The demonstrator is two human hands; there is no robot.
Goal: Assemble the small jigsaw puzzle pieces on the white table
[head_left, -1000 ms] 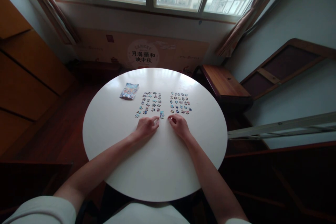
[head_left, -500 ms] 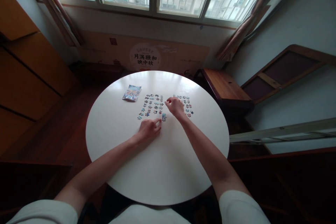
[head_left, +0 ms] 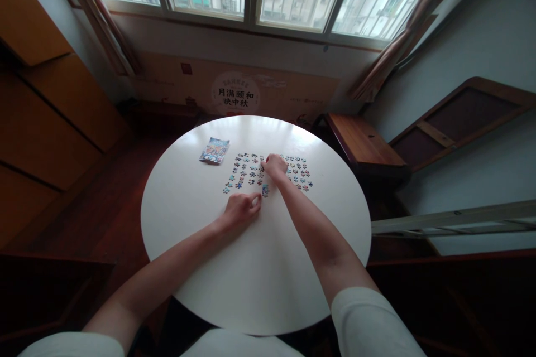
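Note:
Small jigsaw pieces lie in two groups on a round white table [head_left: 201,268]: a left group [head_left: 245,170] and a right group [head_left: 300,173]. My left hand [head_left: 242,207] rests on the table in front of them, fingers curled, its fingertips beside a small joined blue piece [head_left: 264,189]. My right hand [head_left: 274,165] reaches out to the far end of the gap between the two groups, fingers bent down onto the pieces in a pinch. What its fingers hold is too small to make out. A colourful picture card [head_left: 214,150] lies to the left of the pieces.
A dark wooden side table [head_left: 360,145] stands to the right of the round table. A cardboard box with printed characters [head_left: 234,92] leans under the window. Wooden cabinets [head_left: 46,117] line the left wall. A framed board [head_left: 456,117] leans on the right wall.
My right hand left the table's front, near the blue piece, and reached forward to the far pieces between the two groups. My left hand stayed in place. The view tilted slightly.

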